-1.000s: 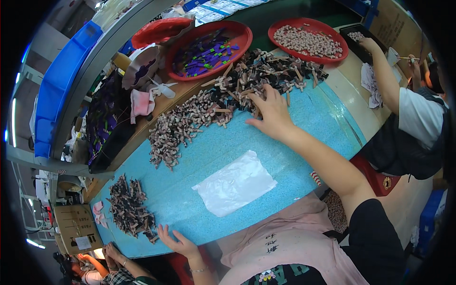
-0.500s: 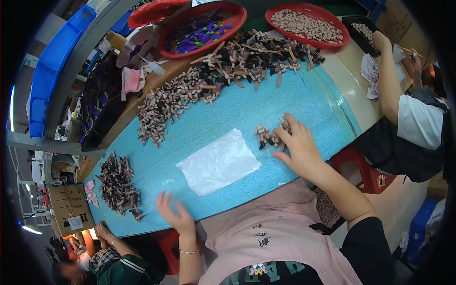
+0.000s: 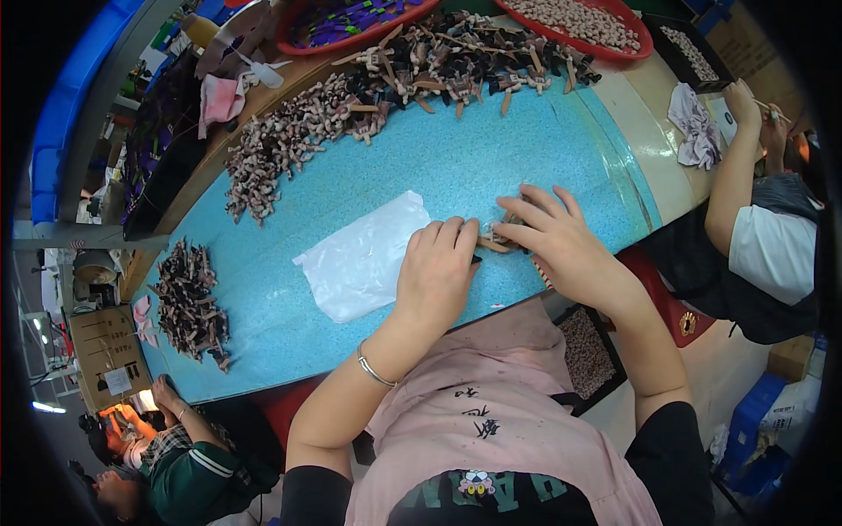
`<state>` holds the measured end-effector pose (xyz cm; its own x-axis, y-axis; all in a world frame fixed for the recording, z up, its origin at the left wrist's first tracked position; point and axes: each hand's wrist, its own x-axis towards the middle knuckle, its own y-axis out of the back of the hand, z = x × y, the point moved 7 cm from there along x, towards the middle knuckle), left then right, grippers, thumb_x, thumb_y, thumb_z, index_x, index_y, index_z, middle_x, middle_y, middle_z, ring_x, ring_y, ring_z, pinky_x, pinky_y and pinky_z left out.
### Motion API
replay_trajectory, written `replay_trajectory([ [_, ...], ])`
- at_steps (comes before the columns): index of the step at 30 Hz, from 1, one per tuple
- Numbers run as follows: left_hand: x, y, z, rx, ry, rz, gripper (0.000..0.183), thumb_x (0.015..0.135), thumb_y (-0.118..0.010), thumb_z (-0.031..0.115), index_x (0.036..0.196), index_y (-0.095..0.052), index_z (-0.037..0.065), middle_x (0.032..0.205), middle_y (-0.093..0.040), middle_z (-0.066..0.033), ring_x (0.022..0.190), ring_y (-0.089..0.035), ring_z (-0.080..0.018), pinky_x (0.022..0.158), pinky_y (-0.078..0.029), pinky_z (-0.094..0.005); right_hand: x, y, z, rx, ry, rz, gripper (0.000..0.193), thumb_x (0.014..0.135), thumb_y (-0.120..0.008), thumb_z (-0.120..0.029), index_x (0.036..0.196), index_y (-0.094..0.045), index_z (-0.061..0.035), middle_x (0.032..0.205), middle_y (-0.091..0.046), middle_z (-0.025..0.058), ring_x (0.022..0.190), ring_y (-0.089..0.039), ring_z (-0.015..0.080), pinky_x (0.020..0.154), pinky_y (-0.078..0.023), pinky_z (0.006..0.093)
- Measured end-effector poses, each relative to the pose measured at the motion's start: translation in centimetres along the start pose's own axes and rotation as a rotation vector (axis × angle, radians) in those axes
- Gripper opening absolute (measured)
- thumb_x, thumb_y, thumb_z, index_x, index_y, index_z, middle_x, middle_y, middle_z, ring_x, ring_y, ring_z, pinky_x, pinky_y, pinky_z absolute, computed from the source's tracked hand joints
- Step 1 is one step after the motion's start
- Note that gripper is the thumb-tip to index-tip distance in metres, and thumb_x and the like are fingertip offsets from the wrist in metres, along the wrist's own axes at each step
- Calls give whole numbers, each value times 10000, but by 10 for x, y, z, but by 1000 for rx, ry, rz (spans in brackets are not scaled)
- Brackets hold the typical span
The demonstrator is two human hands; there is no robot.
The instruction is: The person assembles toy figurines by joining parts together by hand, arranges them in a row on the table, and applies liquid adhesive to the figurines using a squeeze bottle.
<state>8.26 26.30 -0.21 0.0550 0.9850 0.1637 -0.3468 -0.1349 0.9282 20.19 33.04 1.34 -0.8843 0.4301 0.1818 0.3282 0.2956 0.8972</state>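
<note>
Both hands meet over the blue table (image 3: 351, 188), just right of a white plastic sheet (image 3: 360, 263). My left hand (image 3: 436, 273) is closed, its fingertips pinching a small dark figurine piece with a flat tan stick (image 3: 494, 245). Curled over the same spot, my right hand (image 3: 568, 248) has its fingers bent around small figurine pieces, mostly hidden below them. A bit of something striped shows under its palm. Along the far edge lie a heap of dark figurines with tan sticks (image 3: 456, 66) and a heap of pale brown pieces (image 3: 272, 140).
Another heap of dark pieces (image 3: 190, 294) lies at the table's left end. Beyond the far edge are red trays with purple strips (image 3: 355, 44) and pale beads (image 3: 583, 26). Co-workers sit at the right (image 3: 772, 250) and lower left (image 3: 197, 478). A dark bin (image 3: 588, 351) is below.
My left hand has come up and right across the white sheet to join my right hand, and has closed on a piece. My right hand has curled further over the pieces. The view has shifted.
</note>
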Motion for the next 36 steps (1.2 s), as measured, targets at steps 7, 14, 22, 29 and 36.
replay_trajectory([
  [7, -77, 42, -20, -158, 100, 8, 698, 649, -772, 60, 1285, -491, 3, 1168, -580, -145, 1042, -552, -320, 878, -441, -405, 27, -14, -2, -14, 14, -68, 431, 688, -688, 5, 1093, -569, -85, 948, -546, 66, 1020, -544, 262, 1076, -283, 564],
  [14, -160, 48, -75, -177, 234, 135, 770, 668, -788, 67, 1348, -434, -10, 1267, -555, -167, 1099, -546, -346, 932, -441, -413, 53, -21, -20, 43, -27, -156, 457, 651, -755, -6, 1061, -582, -111, 919, -529, 60, 987, -549, 253, 1101, -242, 564],
  [22, -175, 38, -102, -361, 233, 250, 777, 687, -785, 100, 1365, -417, 8, 1216, -558, -162, 1066, -550, -336, 898, -432, -414, 68, -49, -103, 357, 54, -250, 519, 650, -780, -79, 1119, -561, -112, 994, -553, 59, 1028, -537, 261, 1081, -239, 545],
  [29, -173, 35, -102, -364, 221, 222, 757, 697, -775, 123, 1361, -427, 14, 1212, -560, -158, 1072, -544, -335, 901, -428, -414, 69, -96, -136, 280, 86, -251, 553, 654, -780, -106, 1151, -539, -86, 1008, -515, 83, 1031, -525, 282, 1045, -273, 559],
  [36, -166, 43, -92, -268, 219, 207, 779, 665, -797, 208, 1336, -457, 8, 1256, -547, -152, 1125, -510, -361, 939, -398, -451, 56, -71, -110, 374, 29, -186, 532, 724, -757, -135, 1208, -542, -78, 1153, -516, 137, 1113, -505, 322, 1029, -333, 488],
])
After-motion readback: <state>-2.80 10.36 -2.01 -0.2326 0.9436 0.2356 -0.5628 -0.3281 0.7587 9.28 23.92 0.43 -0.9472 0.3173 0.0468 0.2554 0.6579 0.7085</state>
